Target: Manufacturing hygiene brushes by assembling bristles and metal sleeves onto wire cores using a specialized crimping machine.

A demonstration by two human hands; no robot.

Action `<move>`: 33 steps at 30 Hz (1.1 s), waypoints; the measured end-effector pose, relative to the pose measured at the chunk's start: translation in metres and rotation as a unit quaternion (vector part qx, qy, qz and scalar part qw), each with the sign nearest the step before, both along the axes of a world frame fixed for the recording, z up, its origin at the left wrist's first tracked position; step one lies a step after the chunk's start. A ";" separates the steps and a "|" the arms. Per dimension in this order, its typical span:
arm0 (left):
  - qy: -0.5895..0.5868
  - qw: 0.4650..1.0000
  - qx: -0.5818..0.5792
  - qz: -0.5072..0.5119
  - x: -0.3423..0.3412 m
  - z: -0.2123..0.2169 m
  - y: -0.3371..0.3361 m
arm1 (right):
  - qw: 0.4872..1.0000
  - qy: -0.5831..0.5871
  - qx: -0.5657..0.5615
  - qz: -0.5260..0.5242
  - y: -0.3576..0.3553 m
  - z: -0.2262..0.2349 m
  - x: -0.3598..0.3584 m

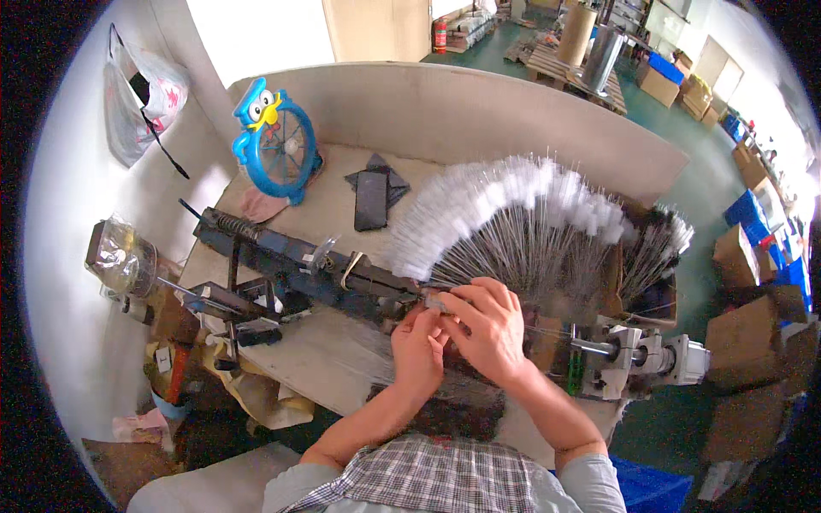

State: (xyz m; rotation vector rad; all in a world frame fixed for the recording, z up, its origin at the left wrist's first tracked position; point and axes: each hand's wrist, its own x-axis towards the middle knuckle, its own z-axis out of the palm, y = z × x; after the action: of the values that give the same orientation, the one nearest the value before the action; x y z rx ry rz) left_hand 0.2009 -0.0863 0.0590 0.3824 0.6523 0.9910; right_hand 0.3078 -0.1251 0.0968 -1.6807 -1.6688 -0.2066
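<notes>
My left hand (416, 357) and my right hand (489, 327) meet in front of my body, fingertips pinched together at the end of a long dark metal machine (295, 255). Between them shows a small pale piece (435, 303), too small to name; my fingers partly cover it. Just beyond my hands fans a big bundle of thin wire-stemmed brushes (505, 198) with white bristle heads, their stems pointing toward me. To the right of my right hand, a metal shaft (596, 346) runs into a motor-like unit (676, 357).
A box (658, 308) of dark-bristled brushes stands at the right. Behind the machine lie a black phone (371, 201) and a blue duck-shaped fan (287, 152). A low partition (385, 103) bounds the table's far side. A crank handle (227, 362) juts out at the left.
</notes>
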 end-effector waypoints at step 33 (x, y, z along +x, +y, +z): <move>-0.001 1.000 0.005 -0.011 0.001 -0.001 -0.001 | 1.000 -0.007 -0.007 -0.004 -0.008 0.006 0.003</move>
State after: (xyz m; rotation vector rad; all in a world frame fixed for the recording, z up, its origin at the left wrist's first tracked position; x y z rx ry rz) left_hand 0.2016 -0.0872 0.0578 0.3960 0.6401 0.9741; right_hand 0.3109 -0.1327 0.1023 -1.7005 -1.6780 -0.2108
